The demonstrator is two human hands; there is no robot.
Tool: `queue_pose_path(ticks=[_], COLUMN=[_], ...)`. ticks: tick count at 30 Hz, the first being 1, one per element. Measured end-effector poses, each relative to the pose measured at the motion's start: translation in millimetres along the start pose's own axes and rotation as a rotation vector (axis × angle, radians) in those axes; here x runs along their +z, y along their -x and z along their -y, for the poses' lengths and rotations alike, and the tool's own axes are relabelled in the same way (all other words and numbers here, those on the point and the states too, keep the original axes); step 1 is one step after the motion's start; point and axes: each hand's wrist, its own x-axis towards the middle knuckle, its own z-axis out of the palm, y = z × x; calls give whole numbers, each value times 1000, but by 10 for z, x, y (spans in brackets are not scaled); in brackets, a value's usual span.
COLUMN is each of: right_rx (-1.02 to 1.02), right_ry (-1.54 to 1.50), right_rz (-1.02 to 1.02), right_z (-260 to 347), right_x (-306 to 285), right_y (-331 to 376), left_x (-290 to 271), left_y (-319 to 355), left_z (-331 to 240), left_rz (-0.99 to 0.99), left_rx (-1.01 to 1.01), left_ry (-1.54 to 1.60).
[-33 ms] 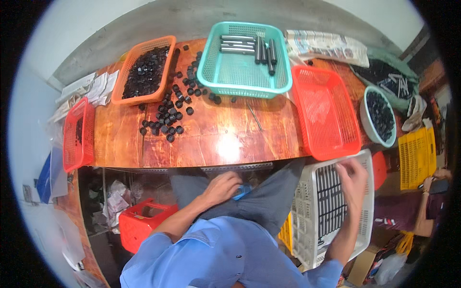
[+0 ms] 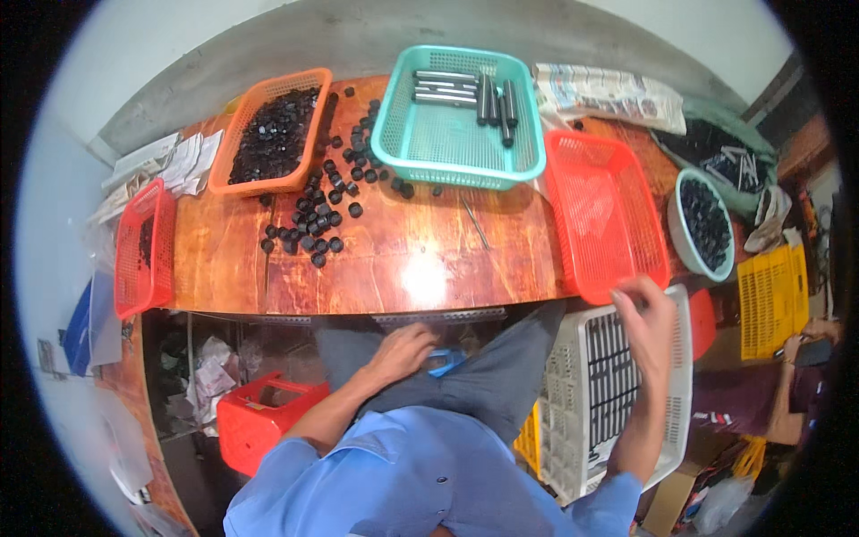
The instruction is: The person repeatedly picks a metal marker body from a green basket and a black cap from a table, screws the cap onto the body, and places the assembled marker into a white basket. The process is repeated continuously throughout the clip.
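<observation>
Before our glossy wooden table (image 2: 514,264), we have our left hand (image 2: 403,352), its grip unclear to us, over our dark trousers (image 2: 501,349) near a blue object (image 2: 446,362), while our right hand (image 2: 650,324), fingers loosely parted, hovers above black rods (image 2: 610,380) in a white crate (image 2: 562,394) near a red basket (image 2: 607,215).

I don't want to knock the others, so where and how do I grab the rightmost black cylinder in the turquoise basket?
The rightmost black cylinder is probably best pinched at its near end, from above: it points toward you, and that end reaches past the neighbouring cylinders, leaving space around it.
</observation>
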Motion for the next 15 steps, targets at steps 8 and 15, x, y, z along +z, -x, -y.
queue_pose_path(ticks=[8, 15], right_rx=[-362, -107], right_ry=[514, 571], right_rz=[130, 78], right_z=[847, 509], right_x=[1508, 2456], right_y=[-2329, -3417], left_x=[-155, -173], left_y=[551, 530], left_z=[424, 528], left_rz=[-297, -282], left_rx=[-487, -556], left_ry=[41, 100])
